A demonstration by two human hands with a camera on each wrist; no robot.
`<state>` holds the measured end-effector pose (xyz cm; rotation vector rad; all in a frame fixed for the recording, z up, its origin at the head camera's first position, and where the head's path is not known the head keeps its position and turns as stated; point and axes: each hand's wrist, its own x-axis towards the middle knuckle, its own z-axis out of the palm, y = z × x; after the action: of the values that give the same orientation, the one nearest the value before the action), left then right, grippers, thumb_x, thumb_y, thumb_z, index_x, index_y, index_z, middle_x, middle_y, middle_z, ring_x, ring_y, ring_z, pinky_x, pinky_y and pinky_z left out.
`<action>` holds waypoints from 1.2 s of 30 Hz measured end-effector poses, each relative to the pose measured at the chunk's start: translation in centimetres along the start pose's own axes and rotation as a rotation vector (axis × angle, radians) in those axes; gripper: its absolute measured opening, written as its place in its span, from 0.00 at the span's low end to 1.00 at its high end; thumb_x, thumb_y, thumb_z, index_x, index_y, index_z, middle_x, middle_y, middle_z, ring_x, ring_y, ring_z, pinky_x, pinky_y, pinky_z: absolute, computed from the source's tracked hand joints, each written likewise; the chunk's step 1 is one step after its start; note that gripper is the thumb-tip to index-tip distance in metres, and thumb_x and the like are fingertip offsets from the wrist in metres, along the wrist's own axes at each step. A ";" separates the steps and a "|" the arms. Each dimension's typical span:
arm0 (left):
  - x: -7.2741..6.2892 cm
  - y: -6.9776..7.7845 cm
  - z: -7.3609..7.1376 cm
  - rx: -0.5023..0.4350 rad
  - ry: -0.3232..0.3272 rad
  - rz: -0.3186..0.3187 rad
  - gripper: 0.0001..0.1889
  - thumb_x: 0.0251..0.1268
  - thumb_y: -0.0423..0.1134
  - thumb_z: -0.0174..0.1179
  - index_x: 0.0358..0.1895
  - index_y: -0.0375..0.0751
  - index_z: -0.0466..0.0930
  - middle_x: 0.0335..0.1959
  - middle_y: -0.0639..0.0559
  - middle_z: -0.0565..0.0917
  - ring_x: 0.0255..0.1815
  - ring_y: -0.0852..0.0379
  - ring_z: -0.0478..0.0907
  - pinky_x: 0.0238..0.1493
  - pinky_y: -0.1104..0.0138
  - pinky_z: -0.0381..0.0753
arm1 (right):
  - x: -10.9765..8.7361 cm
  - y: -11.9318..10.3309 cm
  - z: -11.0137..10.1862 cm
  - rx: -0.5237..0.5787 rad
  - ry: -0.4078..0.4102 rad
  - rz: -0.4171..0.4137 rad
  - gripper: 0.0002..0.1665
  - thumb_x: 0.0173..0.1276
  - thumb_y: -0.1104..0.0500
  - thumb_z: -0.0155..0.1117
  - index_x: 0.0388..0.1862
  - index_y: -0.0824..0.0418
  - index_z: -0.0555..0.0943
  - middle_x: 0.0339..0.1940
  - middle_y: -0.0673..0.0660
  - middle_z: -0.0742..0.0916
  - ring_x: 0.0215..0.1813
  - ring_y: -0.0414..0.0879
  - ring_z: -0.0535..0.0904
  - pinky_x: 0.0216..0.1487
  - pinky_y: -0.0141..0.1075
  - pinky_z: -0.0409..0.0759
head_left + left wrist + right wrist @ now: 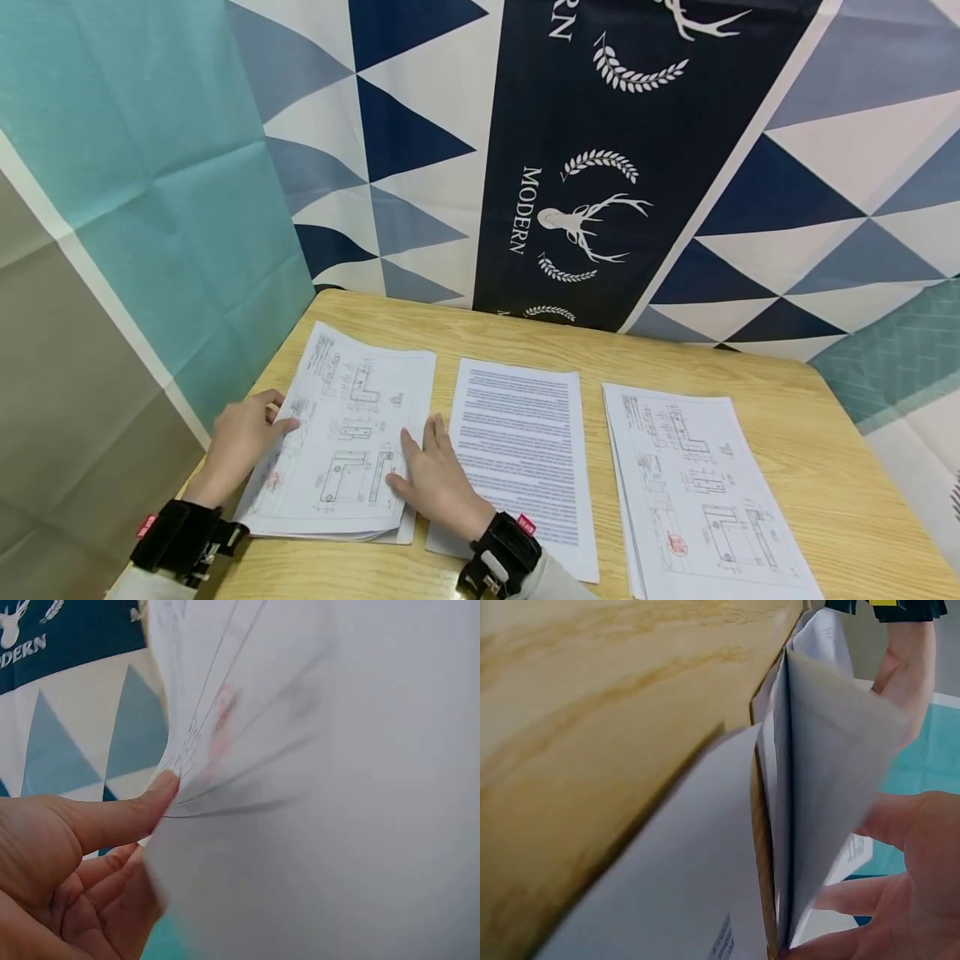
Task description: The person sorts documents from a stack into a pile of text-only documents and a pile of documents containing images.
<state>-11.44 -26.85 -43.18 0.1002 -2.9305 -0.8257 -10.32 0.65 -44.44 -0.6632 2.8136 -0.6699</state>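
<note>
A stack of sheets with technical drawings (352,400) lies at the left of the table. My left hand (243,437) pinches its left edge, with the thumb on top and the fingers underneath. In the left wrist view, several sheet edges fan out beside the thumb of that hand (82,862). At the stack's right edge, my right hand (438,483) rests with fingers spread and extended. The right wrist view has the sheets (825,750) slightly parted along this edge, with the right hand's fingers (859,895) beside them. A text-covered sheet (525,450) lies partly under the right forearm.
Another stack of drawings (712,492) with a red stamp lies at the right. The wooden table (592,354) backs onto a patterned cloth (420,167). Both wrists wear black straps (183,537) with devices on them. A teal cloth (187,208) hangs at the left.
</note>
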 end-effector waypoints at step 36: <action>-0.8 -1.4 0.2 -0.254 -0.232 -0.126 0.24 0.76 0.43 0.59 0.60 0.23 0.70 0.37 0.38 0.86 0.27 0.55 0.79 0.28 0.64 0.75 | 0.1 1.0 -0.4 0.480 0.055 0.036 0.39 0.68 0.68 0.66 0.76 0.63 0.65 0.34 0.60 0.89 0.18 0.37 0.75 0.19 0.30 0.70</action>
<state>-10.62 -27.92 -44.15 0.1836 -3.0207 -1.3034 -10.88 1.57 -44.58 -0.5058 2.5476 -1.3108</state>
